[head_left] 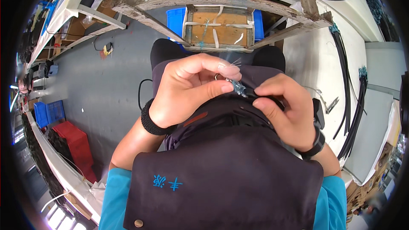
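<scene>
Over my lap, my left hand (187,85) pinches a small tuft of blue, glinting strands (238,88) between thumb and fingers. Several fine, stiff, pale filaments (232,64) stick out past the fingertips. A small dark ring shape (217,76) shows by my left fingers; I cannot tell whether it is worn or held. Just right of the tuft, the thumb and forefinger of my right hand (287,108) close on a black cable (252,95), which seems to run into the blue tuft. The rest of that cable is lost against the dark apron (226,162).
Ahead stands a worn wooden frame (221,1), with a taped wooden board (219,19) and blue crates (175,19) below it. On the white-covered table (306,47) at right lie black cables (343,72) with blue ends and small pliers (332,105). A red box (74,145) stands at left.
</scene>
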Demonstrator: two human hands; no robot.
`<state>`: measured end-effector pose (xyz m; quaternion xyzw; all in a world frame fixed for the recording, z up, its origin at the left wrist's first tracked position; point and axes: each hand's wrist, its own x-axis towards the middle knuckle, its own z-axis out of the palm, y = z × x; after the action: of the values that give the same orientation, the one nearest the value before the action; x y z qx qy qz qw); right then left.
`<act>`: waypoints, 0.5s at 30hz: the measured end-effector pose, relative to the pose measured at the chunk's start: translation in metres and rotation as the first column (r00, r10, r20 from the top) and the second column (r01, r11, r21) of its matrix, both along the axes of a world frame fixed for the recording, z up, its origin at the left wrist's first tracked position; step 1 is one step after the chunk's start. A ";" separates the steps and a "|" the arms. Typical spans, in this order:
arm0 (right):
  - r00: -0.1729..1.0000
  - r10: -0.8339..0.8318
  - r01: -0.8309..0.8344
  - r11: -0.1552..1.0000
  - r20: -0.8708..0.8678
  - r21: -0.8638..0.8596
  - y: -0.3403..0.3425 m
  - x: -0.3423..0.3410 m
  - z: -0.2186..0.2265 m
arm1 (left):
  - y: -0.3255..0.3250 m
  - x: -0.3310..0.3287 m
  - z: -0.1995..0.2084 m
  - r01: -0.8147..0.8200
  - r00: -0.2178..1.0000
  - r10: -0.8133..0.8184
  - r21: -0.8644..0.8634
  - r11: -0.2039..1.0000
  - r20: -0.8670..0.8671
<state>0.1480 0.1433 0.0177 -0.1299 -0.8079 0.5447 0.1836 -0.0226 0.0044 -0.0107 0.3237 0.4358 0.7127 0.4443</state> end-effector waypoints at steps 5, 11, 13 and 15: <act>0.984 -0.093 0.128 0.961 -0.153 0.244 -0.014 0.003 0.000 | -0.003 0.003 -0.014 0.082 0.992 -0.092 0.106 0.991 0.088; 0.978 -0.183 0.175 0.980 -0.098 -0.091 -0.021 0.009 -0.009 | -0.001 0.006 -0.005 0.051 0.990 -0.053 0.018 0.999 0.134; 0.986 -0.151 0.137 0.977 -0.077 -0.166 -0.019 0.009 -0.002 | -0.001 0.006 -0.004 0.070 0.989 -0.074 0.034 0.997 0.126; 0.991 -0.116 0.098 0.965 -0.060 -0.242 -0.014 0.007 -0.001 | -0.001 0.007 -0.003 0.066 0.990 -0.068 0.025 0.998 0.127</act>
<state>0.1547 0.1289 0.0171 -0.1741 -0.7212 0.6314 0.2255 -0.0159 0.0033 -0.0140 0.2965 0.3879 0.7210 0.4917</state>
